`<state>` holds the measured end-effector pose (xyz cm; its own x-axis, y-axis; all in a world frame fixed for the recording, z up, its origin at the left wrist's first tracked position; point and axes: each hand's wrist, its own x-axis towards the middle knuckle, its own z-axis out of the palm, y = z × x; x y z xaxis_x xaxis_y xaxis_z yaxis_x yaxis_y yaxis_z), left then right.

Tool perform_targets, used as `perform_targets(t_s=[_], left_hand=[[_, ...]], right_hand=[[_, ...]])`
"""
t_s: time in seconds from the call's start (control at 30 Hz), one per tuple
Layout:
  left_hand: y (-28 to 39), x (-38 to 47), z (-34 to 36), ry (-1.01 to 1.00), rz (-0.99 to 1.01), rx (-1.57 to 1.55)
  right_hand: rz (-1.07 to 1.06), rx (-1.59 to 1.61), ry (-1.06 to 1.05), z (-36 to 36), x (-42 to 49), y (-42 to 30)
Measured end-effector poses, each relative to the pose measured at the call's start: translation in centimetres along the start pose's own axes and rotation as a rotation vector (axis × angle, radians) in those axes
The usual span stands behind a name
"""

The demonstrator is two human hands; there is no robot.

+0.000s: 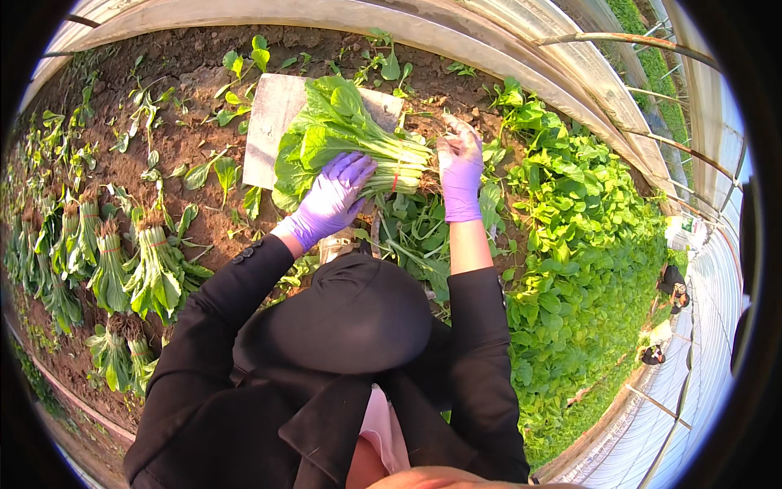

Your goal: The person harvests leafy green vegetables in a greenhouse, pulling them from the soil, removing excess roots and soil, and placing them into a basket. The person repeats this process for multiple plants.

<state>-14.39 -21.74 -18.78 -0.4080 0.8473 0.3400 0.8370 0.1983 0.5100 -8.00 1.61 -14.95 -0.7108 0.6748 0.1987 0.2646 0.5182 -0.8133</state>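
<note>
A bundle of leafy greens (342, 131) lies across a flat pale board (269, 134) on the soil, its leaves to the left and its roots to the right. A red band (397, 168) circles the pale stems. My left hand (345, 177), in a purple glove, rests on the lower side of the bundle where leaves meet stems. Beside the root end is my right hand (461, 153), gloved in purple with soil on the fingers. Its fingers are bent and near the roots; whether they pinch anything is too small to tell.
Banded bunches of greens (153, 263) lie on the soil at left. Dense leafy plants (562, 263) grow at right. Loose leaves (415, 238) lie before my knees. Plastic sheeting (366, 21) curves along the far side. Two other people (672, 284) are far off at right.
</note>
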Motion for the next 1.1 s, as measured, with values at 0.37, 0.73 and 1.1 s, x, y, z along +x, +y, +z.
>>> perform_targets(t_s=[0.37, 0.73, 1.1], left_hand=[[0.4, 0.4, -0.2, -0.065, 0.011, -0.021], [0.6, 0.7, 0.0, -0.023, 0.02, -0.036], [3.1, 13.7, 3.5, -0.562, -0.121, 0.706]], right_hand=[[0.117, -0.147, -0.37, 8.5, 3.7, -3.8], [-0.17, -0.696, 0.247, -7.4, 1.3, 6.2], [-0.311, -0.603, -0.721, -2.1, 4.2, 1.6]])
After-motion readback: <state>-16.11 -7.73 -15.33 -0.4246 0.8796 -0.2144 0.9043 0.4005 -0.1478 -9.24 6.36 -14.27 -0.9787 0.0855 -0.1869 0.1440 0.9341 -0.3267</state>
